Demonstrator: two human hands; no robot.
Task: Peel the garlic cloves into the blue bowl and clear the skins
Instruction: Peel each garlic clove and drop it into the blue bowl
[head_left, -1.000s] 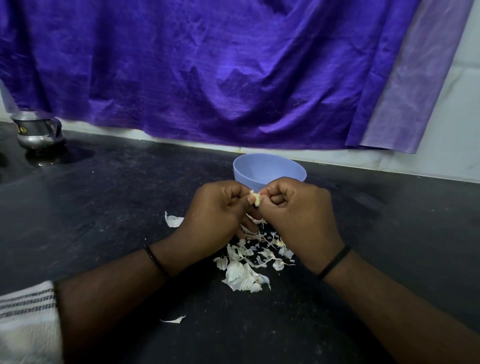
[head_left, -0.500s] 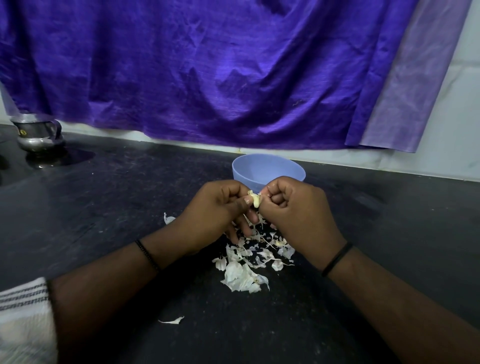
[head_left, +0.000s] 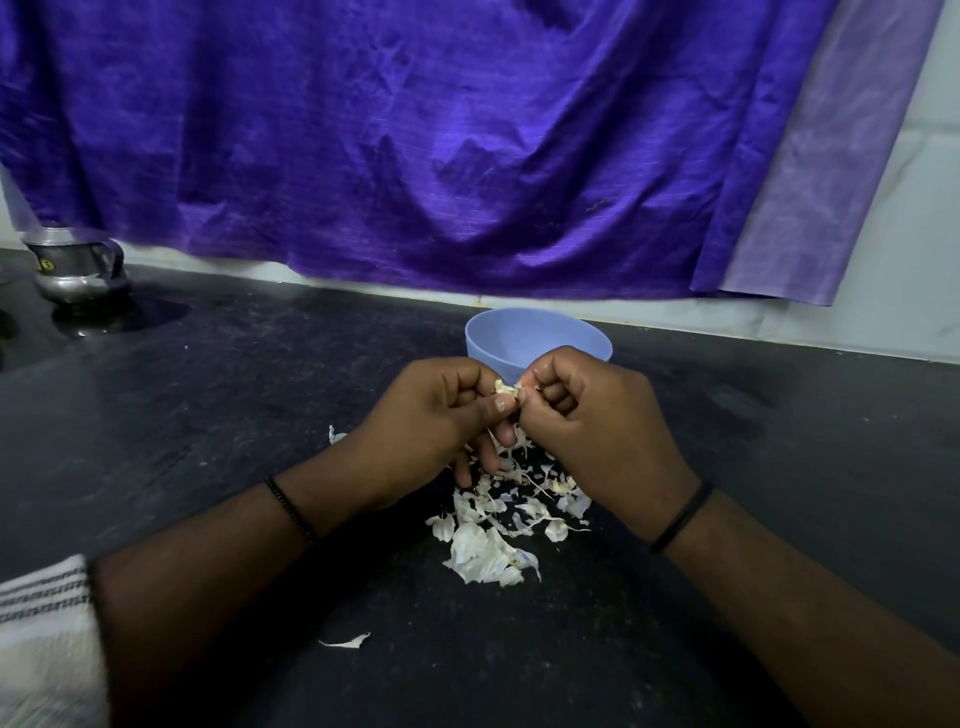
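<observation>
Hands meet over the dark counter (head_left: 218, 415), just in front of the blue bowl (head_left: 537, 338). Left hand (head_left: 431, 421) and right hand (head_left: 597, 426) both have their fingers curled, and together they pinch one small garlic clove (head_left: 505, 388) between thumbs and fingertips, knuckles nearly touching. Below the hands lies a heap of white garlic skins (head_left: 498, 535), with a stray piece (head_left: 345, 643) nearer the body and another (head_left: 336, 434) by the left hand. Each wrist wears a thin black band. Purple cloth (head_left: 415, 145) hangs behind the bowl, and a metal jug (head_left: 75, 262) stands far left. What the bowl holds cannot be seen.
</observation>
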